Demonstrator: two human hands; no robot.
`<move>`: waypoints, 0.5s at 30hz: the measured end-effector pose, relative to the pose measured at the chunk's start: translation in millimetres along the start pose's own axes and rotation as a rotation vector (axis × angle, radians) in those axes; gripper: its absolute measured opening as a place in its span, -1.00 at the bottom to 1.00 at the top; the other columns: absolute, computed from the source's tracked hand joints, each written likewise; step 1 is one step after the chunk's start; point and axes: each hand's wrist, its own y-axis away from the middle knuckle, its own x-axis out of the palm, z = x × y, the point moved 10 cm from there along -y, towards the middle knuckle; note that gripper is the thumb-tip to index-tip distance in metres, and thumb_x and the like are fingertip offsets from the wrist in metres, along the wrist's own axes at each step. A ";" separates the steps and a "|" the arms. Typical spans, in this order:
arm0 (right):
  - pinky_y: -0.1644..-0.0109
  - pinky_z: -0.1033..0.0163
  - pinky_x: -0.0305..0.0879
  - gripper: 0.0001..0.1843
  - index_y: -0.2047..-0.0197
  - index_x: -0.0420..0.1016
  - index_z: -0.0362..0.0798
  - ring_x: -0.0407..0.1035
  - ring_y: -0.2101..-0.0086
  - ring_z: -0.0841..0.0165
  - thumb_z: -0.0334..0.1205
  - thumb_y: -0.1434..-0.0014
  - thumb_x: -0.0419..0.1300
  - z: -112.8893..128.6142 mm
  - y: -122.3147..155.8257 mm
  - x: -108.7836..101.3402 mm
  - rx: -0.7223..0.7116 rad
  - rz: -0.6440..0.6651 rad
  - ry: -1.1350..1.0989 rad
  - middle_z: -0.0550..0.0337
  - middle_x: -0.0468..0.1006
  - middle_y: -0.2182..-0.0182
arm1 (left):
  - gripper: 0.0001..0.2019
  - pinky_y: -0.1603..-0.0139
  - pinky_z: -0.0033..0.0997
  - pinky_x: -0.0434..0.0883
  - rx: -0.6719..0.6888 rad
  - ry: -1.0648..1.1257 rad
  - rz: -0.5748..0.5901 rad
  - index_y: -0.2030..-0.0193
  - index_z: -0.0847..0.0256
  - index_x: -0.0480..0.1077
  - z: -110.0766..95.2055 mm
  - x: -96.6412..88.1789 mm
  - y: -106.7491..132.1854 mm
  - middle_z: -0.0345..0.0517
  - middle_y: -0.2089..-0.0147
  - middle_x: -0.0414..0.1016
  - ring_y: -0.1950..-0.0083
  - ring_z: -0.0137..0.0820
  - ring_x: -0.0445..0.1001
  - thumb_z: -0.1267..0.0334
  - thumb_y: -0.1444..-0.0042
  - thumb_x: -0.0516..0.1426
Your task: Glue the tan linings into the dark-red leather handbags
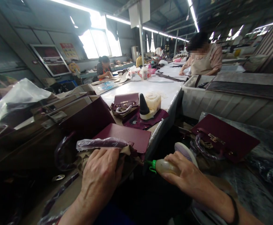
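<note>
My left hand (102, 172) is closed over the brown lining at the edge of a burgundy handbag (129, 134) at the table's near edge. The handle (101, 143), wrapped in clear plastic, lies just beyond my fingers. To the right, my right hand (183, 172) grips a squeeze bottle (166, 166) with a green nozzle, tilted on its side. The nozzle points left toward the bag, apart from it. Part of my left fingers is hidden in the cloth.
A black cone-shaped piece (144, 104) and a stained tub (153, 101) stand on a burgundy panel (136, 122). Another burgundy bag (124, 98) is behind. One more bag (227, 137) lies right, below a pale bin (197, 103). Stacked bags crowd the left. Several people work farther off.
</note>
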 end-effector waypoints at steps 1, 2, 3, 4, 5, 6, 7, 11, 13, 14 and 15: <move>0.11 0.03 0.28 -0.81 0.21 0.38 0.06 0.31 0.26 0.23 -0.13 -0.08 0.20 3.0 3.4 0.8 0.004 0.010 -0.021 0.19 0.33 0.26 | -0.89 0.21 -0.33 0.30 0.000 0.003 -0.001 0.17 0.24 0.28 -0.1 0.3 -0.2 -0.08 0.32 0.46 0.26 -0.28 0.42 0.38 -0.17 0.01; 0.10 0.03 0.28 -0.81 0.21 0.39 0.08 0.31 0.24 0.22 -0.13 -0.07 0.21 5.5 6.2 1.8 0.008 0.024 -0.039 0.19 0.35 0.25 | -0.89 0.21 -0.33 0.30 0.000 0.006 -0.002 0.17 0.24 0.28 -0.3 0.4 -0.4 -0.09 0.33 0.46 0.27 -0.28 0.42 0.38 -0.16 0.01; 0.09 0.02 0.29 -0.80 0.21 0.39 0.09 0.32 0.22 0.21 -0.12 -0.07 0.22 7.2 8.1 2.5 0.012 0.035 -0.051 0.19 0.37 0.23 | -0.89 0.22 -0.33 0.29 -0.003 0.011 -0.001 0.18 0.23 0.28 -0.3 0.4 -0.6 -0.09 0.33 0.46 0.27 -0.29 0.42 0.38 -0.16 0.01; 0.07 0.01 0.29 -0.80 0.20 0.40 0.10 0.32 0.21 0.20 -0.12 -0.06 0.22 7.9 8.7 2.7 0.013 0.040 -0.052 0.19 0.37 0.22 | -0.90 0.23 -0.33 0.29 -0.006 0.015 0.000 0.18 0.23 0.28 -0.2 0.3 -0.8 -0.10 0.34 0.46 0.28 -0.29 0.42 0.38 -0.17 0.01; 0.07 0.00 0.29 -0.79 0.20 0.39 0.09 0.32 0.21 0.19 -0.11 -0.06 0.23 7.4 8.2 2.4 0.014 0.039 -0.044 0.18 0.38 0.22 | -0.90 0.23 -0.33 0.28 -0.011 0.018 0.003 0.18 0.23 0.29 -0.1 0.2 -0.9 -0.11 0.34 0.46 0.29 -0.30 0.42 0.38 -0.17 0.01; 0.07 0.00 0.29 -0.79 0.20 0.39 0.09 0.32 0.22 0.19 -0.11 -0.06 0.23 6.2 6.9 1.4 0.012 0.028 -0.030 0.18 0.37 0.23 | -0.90 0.24 -0.33 0.28 -0.013 0.016 0.007 0.18 0.22 0.29 -0.1 0.1 -0.9 -0.12 0.35 0.45 0.30 -0.30 0.42 0.39 -0.17 0.01; 0.08 -0.01 0.30 -0.79 0.21 0.38 0.08 0.33 0.23 0.19 -0.12 -0.06 0.23 5.0 5.5 0.3 0.007 0.013 -0.015 0.17 0.37 0.24 | -0.90 0.24 -0.33 0.28 -0.016 0.010 0.008 0.18 0.22 0.29 0.0 -0.3 -0.8 -0.12 0.37 0.45 0.30 -0.30 0.41 0.39 -0.17 0.01; 0.07 -0.02 0.32 -0.79 0.19 0.39 0.13 0.34 0.21 0.17 -0.11 -0.06 0.22 7.8 8.0 -0.1 0.000 -0.029 -0.011 0.17 0.38 0.21 | -0.90 0.25 -0.33 0.27 -0.020 -0.010 0.014 0.20 0.22 0.30 -0.2 -1.4 0.2 -0.14 0.42 0.40 0.32 -0.29 0.40 0.39 -0.17 0.01; 0.06 -0.02 0.33 -0.74 0.16 0.41 0.15 0.35 0.19 0.15 -0.10 -0.04 0.24 16.5 15.3 2.7 0.011 -0.010 -0.059 0.18 0.39 0.20 | -0.91 0.26 -0.33 0.27 -0.025 0.003 0.022 0.21 0.22 0.30 0.1 -0.9 0.7 -0.13 0.41 0.40 0.31 -0.29 0.40 0.39 -0.17 0.01; 0.06 0.00 0.34 -0.73 0.16 0.42 0.15 0.36 0.19 0.15 -0.10 -0.02 0.25 21.9 19.2 4.4 0.020 0.008 -0.089 0.18 0.40 0.20 | -0.91 0.26 -0.33 0.27 -0.025 0.009 0.027 0.21 0.22 0.30 0.1 -0.5 0.8 -0.13 0.40 0.41 0.31 -0.29 0.40 0.39 -0.17 0.01; 0.07 0.01 0.35 -0.73 0.17 0.44 0.14 0.36 0.20 0.15 -0.10 0.00 0.26 27.3 22.6 5.9 0.030 0.029 -0.119 0.19 0.40 0.22 | -0.90 0.27 -0.33 0.27 -0.027 0.011 0.029 0.20 0.22 0.30 0.3 -0.3 0.8 -0.13 0.40 0.41 0.31 -0.29 0.39 0.39 -0.17 0.01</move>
